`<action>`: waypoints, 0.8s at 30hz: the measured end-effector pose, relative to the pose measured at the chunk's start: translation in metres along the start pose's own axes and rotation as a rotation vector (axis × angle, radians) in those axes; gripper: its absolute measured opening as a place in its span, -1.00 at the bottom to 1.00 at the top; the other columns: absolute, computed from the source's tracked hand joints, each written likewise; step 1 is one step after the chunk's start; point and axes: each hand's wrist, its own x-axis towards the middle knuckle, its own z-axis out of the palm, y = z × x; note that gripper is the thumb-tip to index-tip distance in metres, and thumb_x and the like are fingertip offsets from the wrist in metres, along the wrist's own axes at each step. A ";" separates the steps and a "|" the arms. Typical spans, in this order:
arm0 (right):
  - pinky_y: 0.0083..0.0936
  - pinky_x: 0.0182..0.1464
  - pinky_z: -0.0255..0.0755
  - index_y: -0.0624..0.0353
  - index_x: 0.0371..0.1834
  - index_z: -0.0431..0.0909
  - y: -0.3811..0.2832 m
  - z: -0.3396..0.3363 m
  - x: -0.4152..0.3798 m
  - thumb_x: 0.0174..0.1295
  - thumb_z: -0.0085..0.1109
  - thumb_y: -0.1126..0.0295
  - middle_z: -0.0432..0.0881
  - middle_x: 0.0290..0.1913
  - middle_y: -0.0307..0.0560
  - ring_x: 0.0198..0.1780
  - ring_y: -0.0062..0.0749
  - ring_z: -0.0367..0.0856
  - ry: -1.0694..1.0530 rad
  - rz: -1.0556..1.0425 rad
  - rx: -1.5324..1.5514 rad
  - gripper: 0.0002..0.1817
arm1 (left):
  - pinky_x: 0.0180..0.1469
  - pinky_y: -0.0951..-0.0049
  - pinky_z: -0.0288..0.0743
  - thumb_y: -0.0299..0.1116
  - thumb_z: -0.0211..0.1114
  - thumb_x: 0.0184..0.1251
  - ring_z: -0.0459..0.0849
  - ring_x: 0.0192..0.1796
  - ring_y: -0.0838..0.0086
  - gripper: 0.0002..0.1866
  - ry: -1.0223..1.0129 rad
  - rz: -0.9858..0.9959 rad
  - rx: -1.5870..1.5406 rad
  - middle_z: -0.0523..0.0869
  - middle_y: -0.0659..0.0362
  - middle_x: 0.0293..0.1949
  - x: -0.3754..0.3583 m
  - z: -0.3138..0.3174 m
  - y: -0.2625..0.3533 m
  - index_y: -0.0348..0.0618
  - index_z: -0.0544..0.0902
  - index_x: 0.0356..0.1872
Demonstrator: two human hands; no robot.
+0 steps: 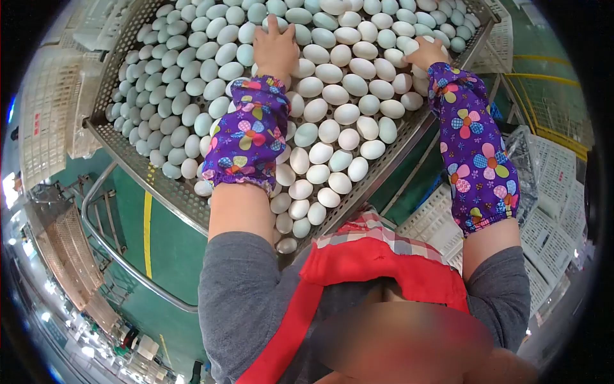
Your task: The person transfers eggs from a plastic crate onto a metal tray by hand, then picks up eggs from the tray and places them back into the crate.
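A large perforated metal tray (377,192) holds many eggs, some white and some pale blue-green. My left hand (275,51) lies over the eggs near the tray's far middle, its fingers spread and pointing away from me. Further right, my right hand (427,53) reaches in by the tray's right side. Its thumb and fingers are bent around a white egg (410,46), partly hidden by them. Eggs touch each other on all sides of both hands. Purple flowered sleeve covers are on both forearms.
White plastic crates (45,121) are stacked at the left, and more crates (550,211) stand at the right. A curved metal rail (121,259) runs beside the tray's left corner. Yellow lines (148,233) mark the green floor.
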 end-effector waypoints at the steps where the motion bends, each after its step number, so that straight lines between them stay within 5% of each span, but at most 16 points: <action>1: -0.09 0.15 0.38 -0.14 0.30 0.27 0.003 0.002 0.000 -0.07 0.29 -0.06 0.09 0.33 0.20 0.13 0.09 0.47 0.041 0.031 0.034 -0.20 | 0.03 0.05 0.42 -0.24 0.22 0.12 0.39 0.08 -0.04 -0.67 0.059 0.020 0.009 0.34 0.15 0.23 0.005 0.002 0.002 0.20 0.64 -0.03; 2: -0.07 0.15 0.37 -0.16 0.30 0.26 0.012 0.014 0.005 -0.06 0.28 -0.10 0.10 0.31 0.19 0.11 0.12 0.47 0.121 0.004 0.090 -0.20 | 0.14 0.03 0.30 -0.21 0.18 0.16 0.29 0.21 -0.01 -0.58 -0.092 -0.030 0.029 0.36 0.16 0.23 0.010 -0.004 0.007 0.23 0.56 0.10; 6: 0.03 0.22 0.27 -0.27 0.28 0.27 0.007 0.040 -0.010 0.03 0.17 -0.13 -0.10 0.38 0.27 0.22 0.46 0.23 0.276 0.009 0.251 -0.30 | 0.23 0.03 0.20 -0.15 0.09 0.22 0.16 0.36 0.04 -0.47 -0.121 0.012 0.051 0.31 0.15 0.31 0.007 0.021 0.010 0.15 0.39 0.26; 9: 0.02 0.30 0.14 -0.23 0.32 0.23 -0.005 0.046 -0.018 0.13 0.07 -0.12 -0.15 0.42 0.28 0.32 0.41 0.06 0.266 0.061 0.249 -0.33 | 0.27 0.01 0.14 -0.11 0.07 0.25 0.09 0.40 0.01 -0.47 -0.101 0.074 0.070 0.23 0.12 0.36 -0.011 0.028 0.009 0.12 0.38 0.28; 11: 0.04 0.33 0.09 -0.21 0.38 0.15 -0.007 0.041 -0.018 0.20 -0.02 -0.12 -0.18 0.47 0.20 0.43 0.18 -0.06 0.260 0.036 0.157 -0.32 | 0.31 0.00 0.08 -0.07 0.05 0.28 0.02 0.42 -0.02 -0.45 -0.095 0.029 0.017 0.14 0.10 0.41 -0.016 0.012 0.018 0.11 0.34 0.31; 14: 0.10 0.33 0.03 -0.18 0.40 0.12 -0.011 0.053 -0.003 0.20 -0.05 -0.15 -0.11 0.48 0.07 0.45 0.09 -0.05 0.367 0.035 0.065 -0.29 | 0.35 0.02 0.02 -0.03 0.02 0.31 -0.02 0.44 -0.01 -0.42 -0.096 -0.018 -0.009 0.05 0.03 0.44 -0.009 0.012 0.020 0.13 0.28 0.35; 17: 0.05 0.28 0.14 -0.08 0.36 0.20 -0.019 0.059 -0.006 0.17 0.00 -0.12 0.13 0.40 0.03 0.38 -0.02 0.13 0.347 0.026 0.063 -0.29 | 0.40 0.10 -0.02 0.03 0.05 0.29 0.08 0.41 -0.03 -0.35 -0.092 -0.083 -0.068 0.16 -0.10 0.38 -0.027 0.013 0.024 0.01 0.25 0.36; 19: -0.08 0.23 0.25 -0.01 0.28 0.30 -0.020 0.058 -0.007 0.14 0.02 -0.11 0.24 0.33 0.01 0.28 -0.04 0.30 0.279 0.033 0.161 -0.32 | 0.35 -0.04 0.01 0.02 0.08 0.26 0.05 0.45 0.08 -0.32 -0.203 -0.158 -0.105 0.10 -0.08 0.42 -0.032 0.009 0.021 -0.04 0.24 0.36; 21: -0.17 0.19 0.31 0.03 0.18 0.41 -0.008 0.056 0.003 0.16 0.01 -0.11 0.37 0.23 0.07 0.16 0.01 0.43 0.141 -0.330 0.142 -0.39 | 0.34 -0.06 0.02 0.00 0.10 0.26 0.08 0.44 0.12 -0.33 -0.194 -0.129 -0.093 0.12 -0.08 0.41 -0.033 0.010 0.019 -0.08 0.26 0.34; 23: -0.20 0.13 0.37 0.05 0.08 0.50 0.008 0.023 -0.072 0.19 0.03 0.03 0.50 0.12 0.03 0.06 -0.05 0.51 0.616 -0.508 0.463 -0.53 | 0.35 -0.04 0.02 -0.01 0.08 0.28 0.09 0.43 0.10 -0.35 -0.223 -0.095 0.007 0.16 -0.09 0.39 -0.034 0.016 0.014 -0.12 0.27 0.33; 24: -0.24 0.09 0.40 0.06 0.02 0.53 0.031 -0.004 -0.114 0.19 0.05 0.09 0.54 0.06 -0.03 0.03 -0.10 0.54 0.686 -0.499 0.583 -0.59 | 0.36 -0.01 0.02 -0.01 0.06 0.30 0.10 0.43 0.08 -0.35 -0.228 -0.007 0.000 0.16 -0.12 0.39 -0.035 0.023 0.004 -0.16 0.26 0.33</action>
